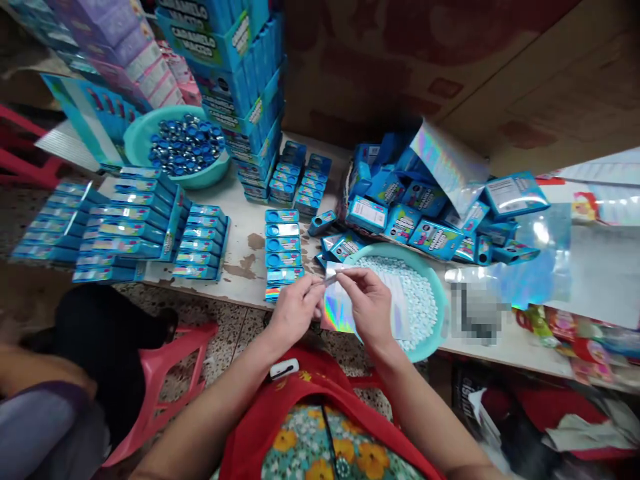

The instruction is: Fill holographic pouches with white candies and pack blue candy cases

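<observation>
My left hand [296, 308] and my right hand [369, 301] meet in front of me, fingertips pinched together around a thin silvery strip [330, 280]. Below them lies a shiny rainbow-coloured sheet [337, 315], partly covered by my right hand; whether the strip is joined to it I cannot tell. Under the sheet is a turquoise basin [440, 293] holding many small pale blue-white pieces [423, 300]. A column of small blue boxes [283, 245] stands just beyond my left hand, the nearest box beside its knuckles.
Rows of blue boxes [125, 223] and a tall stack of display boxes [245, 87] stand left. Behind them, a basin [137, 143] holds blue-and-silver round pieces. Loose blue boxes [425, 200] are heaped at right. A person [50, 393] sits at left by a red stool [160, 373].
</observation>
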